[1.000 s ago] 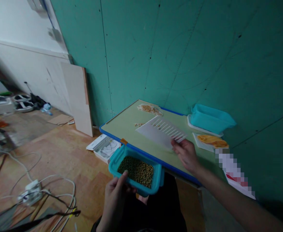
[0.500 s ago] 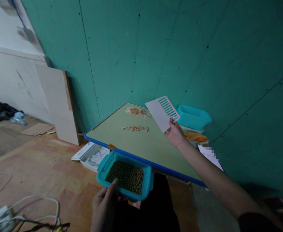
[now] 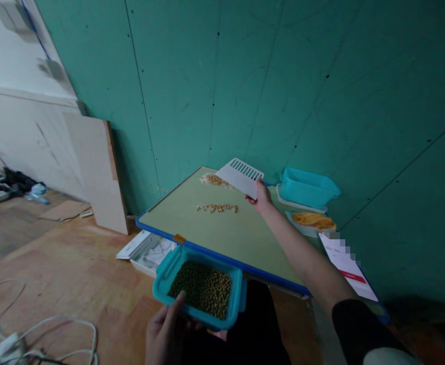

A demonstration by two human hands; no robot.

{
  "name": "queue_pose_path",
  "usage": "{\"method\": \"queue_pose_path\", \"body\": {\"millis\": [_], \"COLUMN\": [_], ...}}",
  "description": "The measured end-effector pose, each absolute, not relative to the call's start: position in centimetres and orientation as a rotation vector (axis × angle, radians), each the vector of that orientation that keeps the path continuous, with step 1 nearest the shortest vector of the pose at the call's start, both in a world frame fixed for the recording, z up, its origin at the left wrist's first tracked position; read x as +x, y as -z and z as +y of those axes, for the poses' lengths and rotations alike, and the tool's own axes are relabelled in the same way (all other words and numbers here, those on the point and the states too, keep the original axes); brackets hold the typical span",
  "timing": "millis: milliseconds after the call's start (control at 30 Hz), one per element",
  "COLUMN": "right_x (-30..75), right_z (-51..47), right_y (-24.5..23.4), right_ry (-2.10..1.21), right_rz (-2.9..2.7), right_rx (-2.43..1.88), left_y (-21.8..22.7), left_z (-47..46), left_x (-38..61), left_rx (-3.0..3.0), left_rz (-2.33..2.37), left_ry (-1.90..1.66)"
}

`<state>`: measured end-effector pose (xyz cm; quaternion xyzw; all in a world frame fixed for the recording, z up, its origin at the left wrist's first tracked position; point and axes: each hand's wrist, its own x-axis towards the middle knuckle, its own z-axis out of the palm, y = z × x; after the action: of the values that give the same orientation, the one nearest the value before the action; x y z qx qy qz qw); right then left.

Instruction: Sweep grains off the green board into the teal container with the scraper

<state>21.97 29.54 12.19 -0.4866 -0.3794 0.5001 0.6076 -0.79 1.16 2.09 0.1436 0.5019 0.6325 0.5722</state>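
Observation:
My left hand [image 3: 166,332] grips the near rim of a teal box of green beans [image 3: 201,287], held just below the table's blue front edge [image 3: 222,258]. My right hand [image 3: 259,196] is stretched far over the green tabletop, closed on a white slotted scraper [image 3: 239,175]. The scraper hangs tilted above a pile of tan beans [image 3: 215,180] at the table's far edge. A short line of tan beans [image 3: 218,208] lies on the table just left of that hand.
An empty teal container [image 3: 308,187] on a white lid, an orange-yellow item on a white tray [image 3: 313,220] and a paper sheet [image 3: 346,264] lie at the table's right. A green wall stands behind. A wooden board [image 3: 95,172], an open white box [image 3: 150,251] and cables [image 3: 36,329] are on the floor.
My right hand lifted the scraper off the table, then carried it forward and left toward the far pile of tan beans. The box of green beans stayed in my left hand.

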Motion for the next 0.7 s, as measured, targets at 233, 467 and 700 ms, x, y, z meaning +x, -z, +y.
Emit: {"method": "queue_pose_path", "body": {"millis": [233, 467, 700], "right_x": [26.0, 27.6, 30.3], "right_z": [26.5, 20.0, 19.9], "right_y": [-10.4, -8.2, -10.0], "right_ry": [-0.430, -0.248, 0.084], "right_rz": [-1.326, -1.424, -1.206], "right_rx": [-1.193, -1.372, -1.475], "left_y": [-0.2, 1.1, 0.8], "left_z": [1.4, 1.4, 1.2], "left_x": [-2.0, -2.3, -2.3], "left_rx": [0.374, 0.405, 0.377], "left_rz": [1.131, 1.090, 1.147], "left_ry": [-1.425, -1.468, -1.501]}}
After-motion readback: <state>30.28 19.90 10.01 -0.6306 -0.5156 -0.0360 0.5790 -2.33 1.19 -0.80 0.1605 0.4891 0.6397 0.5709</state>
